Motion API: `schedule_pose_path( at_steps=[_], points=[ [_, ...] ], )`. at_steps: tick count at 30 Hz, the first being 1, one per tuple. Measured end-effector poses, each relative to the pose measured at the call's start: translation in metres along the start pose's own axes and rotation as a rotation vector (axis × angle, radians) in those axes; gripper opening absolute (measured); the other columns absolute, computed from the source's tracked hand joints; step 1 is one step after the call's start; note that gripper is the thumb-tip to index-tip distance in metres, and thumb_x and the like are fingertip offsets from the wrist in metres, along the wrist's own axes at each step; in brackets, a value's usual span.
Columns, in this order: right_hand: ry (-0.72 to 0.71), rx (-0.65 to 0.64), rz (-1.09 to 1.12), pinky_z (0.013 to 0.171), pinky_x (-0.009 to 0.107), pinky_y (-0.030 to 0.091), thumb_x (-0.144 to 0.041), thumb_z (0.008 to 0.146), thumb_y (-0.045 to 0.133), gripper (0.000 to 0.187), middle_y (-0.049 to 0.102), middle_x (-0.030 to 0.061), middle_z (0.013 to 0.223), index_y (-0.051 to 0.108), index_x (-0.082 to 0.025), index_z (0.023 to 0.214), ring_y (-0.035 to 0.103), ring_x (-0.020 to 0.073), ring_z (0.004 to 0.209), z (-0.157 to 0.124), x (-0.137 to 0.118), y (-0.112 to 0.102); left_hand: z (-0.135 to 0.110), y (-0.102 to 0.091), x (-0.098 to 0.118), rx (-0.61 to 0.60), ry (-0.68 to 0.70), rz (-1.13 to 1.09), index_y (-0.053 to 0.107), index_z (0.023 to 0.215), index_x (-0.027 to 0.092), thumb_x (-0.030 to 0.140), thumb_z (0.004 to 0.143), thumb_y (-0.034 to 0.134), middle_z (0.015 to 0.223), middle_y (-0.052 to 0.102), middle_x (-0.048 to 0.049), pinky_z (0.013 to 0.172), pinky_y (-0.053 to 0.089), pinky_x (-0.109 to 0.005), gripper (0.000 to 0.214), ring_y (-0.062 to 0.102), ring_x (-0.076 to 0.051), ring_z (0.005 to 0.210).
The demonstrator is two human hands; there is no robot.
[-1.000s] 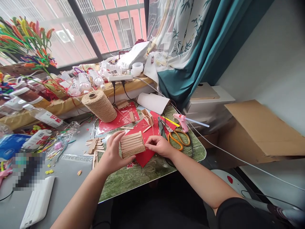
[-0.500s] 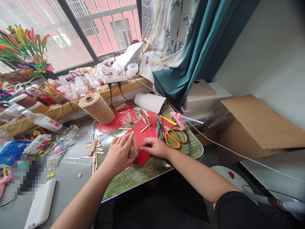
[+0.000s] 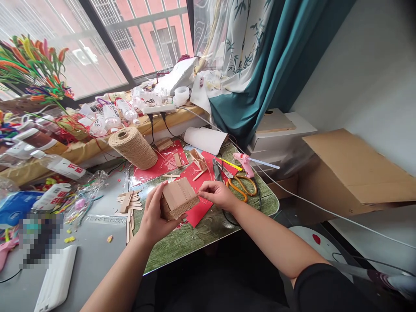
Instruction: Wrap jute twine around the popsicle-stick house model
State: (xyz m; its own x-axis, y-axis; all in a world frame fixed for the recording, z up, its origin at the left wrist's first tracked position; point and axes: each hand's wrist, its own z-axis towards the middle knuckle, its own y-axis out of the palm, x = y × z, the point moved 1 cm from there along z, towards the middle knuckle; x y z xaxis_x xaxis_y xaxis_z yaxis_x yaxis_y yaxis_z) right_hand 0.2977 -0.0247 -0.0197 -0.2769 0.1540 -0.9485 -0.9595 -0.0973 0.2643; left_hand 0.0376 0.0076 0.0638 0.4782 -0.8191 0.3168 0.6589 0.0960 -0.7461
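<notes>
My left hand (image 3: 156, 223) grips a small cardboard box (image 3: 178, 193) from its left side, thumb underneath and fingers along the far edge. Rows of twine are wound around the box's lower side, and a few strands cross its brown top face. At the box's right corner, my right hand (image 3: 217, 195) is closed in a pinch on the twine; the fingertips hide most of the strand there. The big spool of twine (image 3: 134, 149) lies tilted on the table behind the box. Below the hands is a red sheet (image 3: 196, 216).
Orange-handled scissors (image 3: 239, 187) and a pink glue gun (image 3: 244, 164) lie to the right, its cable hanging near the table edge. A small wooden piece (image 3: 198, 159) stands behind the box. Craft sticks (image 3: 130, 201) are piled at left. Bottles (image 3: 66, 167) crowd the sill.
My left hand has turned the box so its brown top face now shows, with the hand moving from over it to its left side. My right hand has shifted slightly up and right.
</notes>
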Motion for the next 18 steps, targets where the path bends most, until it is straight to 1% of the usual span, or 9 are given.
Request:
schedule_pose_path(
  at_steps=[2, 5, 8, 10, 13, 16, 18],
  points=[
    [0.003, 0.013, 0.005, 0.070, 0.028, 0.047, -0.050, 0.083, 0.089, 0.034, 0.071, 0.0018, 0.082, 0.079, -0.018, 0.091, 0.060, 0.0141, 0.074, 0.001, 0.002, -0.001, -0.005, 0.001, -0.004, 0.031, -0.014, -0.039, 0.024, 0.171, 0.027, 0.050, 0.075, 0.092, 0.154, 0.052, -0.0188, 0.117, 0.048, -0.056, 0.120, 0.053, -0.039, 0.141],
    [-0.005, -0.014, 0.001, 0.069, 0.027, 0.046, -0.050, 0.084, 0.088, 0.034, 0.069, 0.0012, 0.081, 0.078, -0.018, 0.090, 0.058, 0.0135, 0.073, 0.001, 0.002, 0.000, -0.015, 0.005, -0.011, 0.065, -0.023, -0.090, 0.019, 0.172, 0.028, 0.050, 0.073, 0.094, 0.157, 0.049, -0.0189, 0.120, 0.044, -0.060, 0.126, 0.050, -0.041, 0.144],
    [-0.003, -0.035, 0.002, 0.068, 0.027, 0.045, -0.050, 0.085, 0.087, 0.033, 0.067, 0.0006, 0.079, 0.077, -0.018, 0.089, 0.057, 0.0132, 0.072, 0.000, 0.002, 0.001, -0.025, 0.010, -0.017, 0.086, -0.050, -0.114, 0.019, 0.172, 0.030, 0.052, 0.071, 0.095, 0.158, 0.047, -0.0184, 0.121, 0.043, -0.061, 0.128, 0.049, -0.041, 0.145],
    [0.011, -0.044, 0.004, 0.068, 0.027, 0.045, -0.051, 0.085, 0.087, 0.035, 0.067, 0.0006, 0.079, 0.076, -0.018, 0.088, 0.056, 0.0129, 0.071, 0.000, 0.001, 0.003, -0.028, 0.014, -0.019, 0.092, -0.085, -0.157, 0.019, 0.172, 0.031, 0.056, 0.073, 0.093, 0.158, 0.046, -0.0187, 0.120, 0.043, -0.061, 0.126, 0.049, -0.041, 0.145],
    [0.048, -0.058, 0.046, 0.068, 0.027, 0.045, -0.053, 0.082, 0.089, 0.038, 0.066, -0.0003, 0.077, 0.075, -0.018, 0.088, 0.055, 0.0121, 0.069, 0.000, 0.000, 0.005, -0.029, 0.023, -0.016, 0.127, -0.144, -0.289, 0.020, 0.171, 0.031, 0.060, 0.078, 0.088, 0.160, 0.042, -0.0195, 0.120, 0.043, -0.061, 0.119, 0.048, -0.041, 0.147],
    [0.067, -0.056, 0.099, 0.069, 0.027, 0.046, -0.052, 0.079, 0.091, 0.038, 0.066, -0.0007, 0.076, 0.074, -0.018, 0.086, 0.056, 0.0120, 0.069, 0.000, -0.003, 0.006, -0.027, 0.038, -0.010, 0.187, -0.191, -0.449, 0.021, 0.170, 0.030, 0.064, 0.084, 0.080, 0.163, 0.038, -0.0186, 0.122, 0.041, -0.059, 0.109, 0.045, -0.040, 0.149],
    [0.045, -0.052, 0.104, 0.070, 0.027, 0.047, -0.050, 0.081, 0.090, 0.036, 0.067, -0.0002, 0.078, 0.073, -0.018, 0.085, 0.057, 0.0127, 0.071, 0.000, -0.006, 0.004, -0.028, 0.049, -0.008, 0.204, -0.218, -0.489, 0.024, 0.169, 0.029, 0.065, 0.087, 0.077, 0.162, 0.037, -0.0175, 0.124, 0.039, -0.058, 0.104, 0.043, -0.039, 0.150]
  ],
)
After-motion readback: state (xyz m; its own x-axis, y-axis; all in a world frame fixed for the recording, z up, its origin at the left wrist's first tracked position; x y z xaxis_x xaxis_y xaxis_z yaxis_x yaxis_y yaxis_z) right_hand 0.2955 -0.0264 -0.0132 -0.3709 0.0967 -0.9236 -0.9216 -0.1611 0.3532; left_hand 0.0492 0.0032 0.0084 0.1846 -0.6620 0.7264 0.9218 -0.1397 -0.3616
